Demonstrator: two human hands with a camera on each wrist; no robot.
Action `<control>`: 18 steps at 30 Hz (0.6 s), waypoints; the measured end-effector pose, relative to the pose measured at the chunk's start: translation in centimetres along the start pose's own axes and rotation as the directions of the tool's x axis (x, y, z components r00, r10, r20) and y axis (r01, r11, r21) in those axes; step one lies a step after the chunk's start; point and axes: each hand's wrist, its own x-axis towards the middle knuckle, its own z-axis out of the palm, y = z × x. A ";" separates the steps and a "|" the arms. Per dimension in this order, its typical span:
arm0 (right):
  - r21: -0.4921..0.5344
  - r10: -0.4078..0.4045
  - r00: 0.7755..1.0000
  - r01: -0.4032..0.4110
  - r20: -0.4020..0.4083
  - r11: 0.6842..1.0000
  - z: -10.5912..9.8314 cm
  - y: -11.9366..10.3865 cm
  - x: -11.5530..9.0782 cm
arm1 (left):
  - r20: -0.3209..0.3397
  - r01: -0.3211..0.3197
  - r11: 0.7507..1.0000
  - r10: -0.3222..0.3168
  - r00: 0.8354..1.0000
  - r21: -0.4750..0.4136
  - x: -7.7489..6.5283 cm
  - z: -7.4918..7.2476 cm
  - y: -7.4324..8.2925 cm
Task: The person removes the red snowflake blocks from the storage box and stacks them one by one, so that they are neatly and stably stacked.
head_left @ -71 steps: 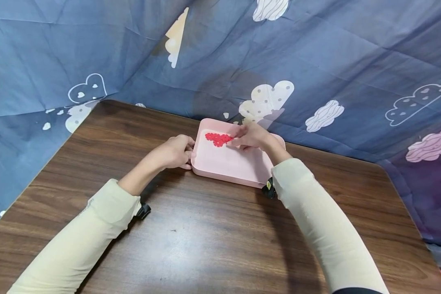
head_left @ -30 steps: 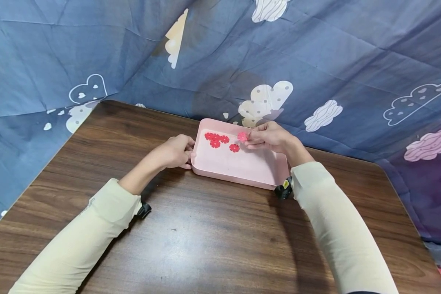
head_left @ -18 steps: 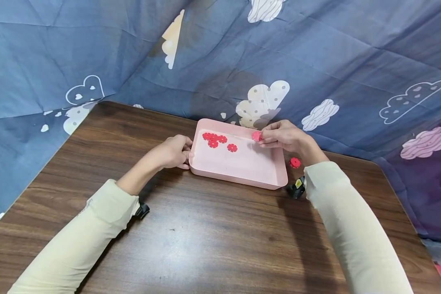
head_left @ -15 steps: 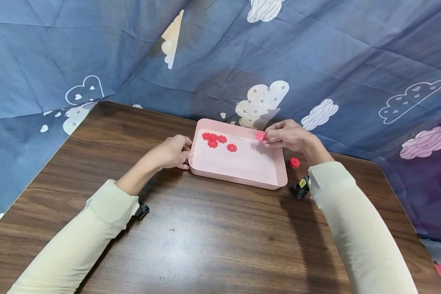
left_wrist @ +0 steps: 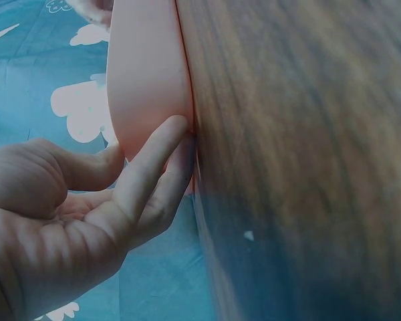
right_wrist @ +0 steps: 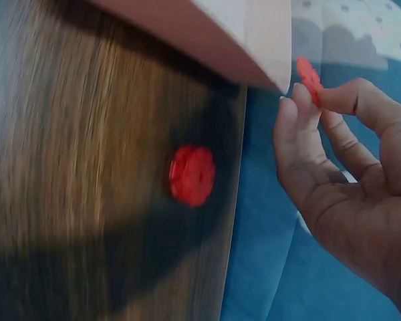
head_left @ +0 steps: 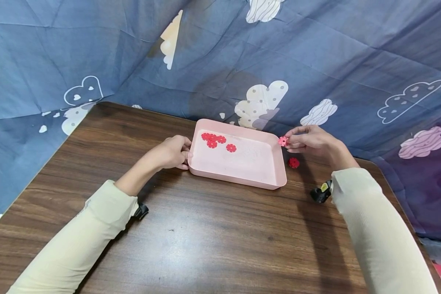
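Note:
At the left end of a shallow pink tray, my left hand grips the wall; the left wrist view shows its thumb at the rim and fingers against the outer side of the tray wall. My right hand pinches a red notched plastic disc between thumb and fingertips, just beyond the tray's right rim. The same disc appears nearly edge-on in the right wrist view. Below that hand, a small stack of red discs lies on the table. Inside the tray, a single red disc lies apart from a cluster of overlapping red discs.
The brown wood-grain table extends toward me and to both sides of the tray. A blue cloth with cloud prints hangs close behind the table's far edge. Black wrist cameras sit below both cuffs.
My right hand has lifted a red disc from the tray and carried it rightward past the rim. The stack on the table has come into sight. The left hand stays at the tray.

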 end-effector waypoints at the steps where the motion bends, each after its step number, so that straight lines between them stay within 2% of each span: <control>1: 0.002 0.008 1.000 -0.008 -0.004 1.000 -0.3 0.3 -0.2 | 0.000 0.000 1.000 0.000 1.000 0.000 0.0 0.0 0.0; 9: -0.036 0.081 0.996 -0.082 -0.037 0.996 -2.3 2.4 -1.3 | -0.001 -0.001 1.000 0.001 1.000 -0.004 0.0 0.0 0.1; 18: -0.105 0.130 0.991 -0.131 -0.015 0.986 -2.8 3.9 -1.3 | 0.000 0.001 1.000 -0.001 1.000 -0.002 -0.1 0.0 0.1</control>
